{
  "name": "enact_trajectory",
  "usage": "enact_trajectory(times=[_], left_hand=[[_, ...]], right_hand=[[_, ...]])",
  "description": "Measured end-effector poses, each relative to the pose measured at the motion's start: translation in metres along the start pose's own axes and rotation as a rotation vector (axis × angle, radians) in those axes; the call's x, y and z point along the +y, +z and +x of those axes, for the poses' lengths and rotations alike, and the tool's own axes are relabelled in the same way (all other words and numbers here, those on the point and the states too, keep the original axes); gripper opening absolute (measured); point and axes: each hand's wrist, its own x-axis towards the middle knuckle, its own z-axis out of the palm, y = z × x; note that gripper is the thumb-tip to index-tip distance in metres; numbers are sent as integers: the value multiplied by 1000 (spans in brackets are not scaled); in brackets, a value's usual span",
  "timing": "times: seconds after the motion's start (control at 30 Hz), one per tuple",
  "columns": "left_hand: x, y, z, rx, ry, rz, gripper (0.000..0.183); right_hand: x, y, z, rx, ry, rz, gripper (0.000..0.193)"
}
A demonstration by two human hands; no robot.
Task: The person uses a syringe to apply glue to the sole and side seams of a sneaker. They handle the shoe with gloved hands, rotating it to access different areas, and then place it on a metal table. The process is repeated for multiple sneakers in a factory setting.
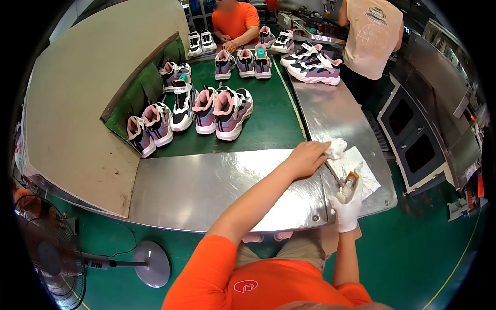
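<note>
My left hand (307, 158) is bare and reaches across the front corner of the metal tabletop. Its fingers are closed on a crumpled white tissue (337, 148). A white glove covers my right hand (347, 211), which grips a small clear bottle (351, 182) with an orange-brown label. The bottle's narrow tip points away from me. Beneath it, a flat white paper sheet (369, 181) lies on the metal. A thin dark stick-like thing (333, 174) sits between my two hands; I cannot tell what it is.
Several pink, white and purple sneakers (227, 113) stand on a green conveyor belt (268, 129). More sneakers (315, 70) rest on the right metal ledge (336, 106). A beige panel (88, 113) borders the left. Two people work beyond. A floor fan (51, 256) stands behind left.
</note>
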Motion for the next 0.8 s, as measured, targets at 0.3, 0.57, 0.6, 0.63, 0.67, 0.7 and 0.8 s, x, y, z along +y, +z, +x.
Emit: enact_trajectory(times=[0.3,0.57,0.6,0.63,0.67,0.7,0.8], left_hand=[[-13,6,-3,278,-76,149,40],[-36,-10,-6,174,-27,485,34],[-45,-18,-9,131,-6,597,34],[-54,-26,-9,76,-72,658,32],[-65,-37,-10,60,-91,761,29],[-76,-49,-11,50,-103,862,25],[-100,-88,-14,8,-161,1071,21]], right_hand=[[-13,6,0,1,115,116,96],[-3,1,0,-26,171,23,96],[-3,1,0,-25,114,7,96],[-3,2,1,-21,55,-5,96],[-3,3,1,-13,-4,-17,96],[-3,4,2,-12,-50,-18,95],[-1,2,2,-32,140,7,97]])
